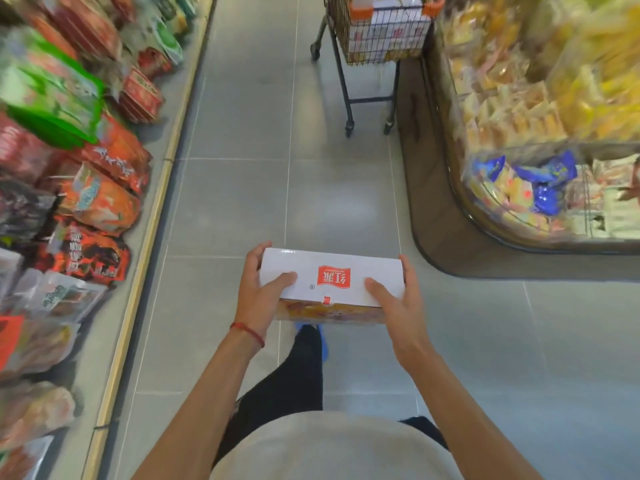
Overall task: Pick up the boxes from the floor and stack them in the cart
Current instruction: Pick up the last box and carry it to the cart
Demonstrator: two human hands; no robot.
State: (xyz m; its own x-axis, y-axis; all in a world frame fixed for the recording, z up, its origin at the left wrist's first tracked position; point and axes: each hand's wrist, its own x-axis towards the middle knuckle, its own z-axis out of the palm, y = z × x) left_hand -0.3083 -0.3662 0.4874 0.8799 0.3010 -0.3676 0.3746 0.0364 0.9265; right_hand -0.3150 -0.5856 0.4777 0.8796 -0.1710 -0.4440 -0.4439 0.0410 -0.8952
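A white box (332, 268) with a red logo on its top is held level in front of me, above the grey tiled floor. My left hand (259, 292) grips its left end, thumb on top. My right hand (398, 303) grips its right end the same way. The black wire cart (346, 36) stands up the aisle at the top of the view, well beyond the box. Several white boxes (384, 32) with red print lie inside its basket.
A shelf of snack bags (69, 168) runs along the left side with a yellow edge strip. A rounded clear bin of wrapped sweets (540, 133) on a dark base bulges in from the right, next to the cart. My leg and blue shoe (322, 341) are below the box.
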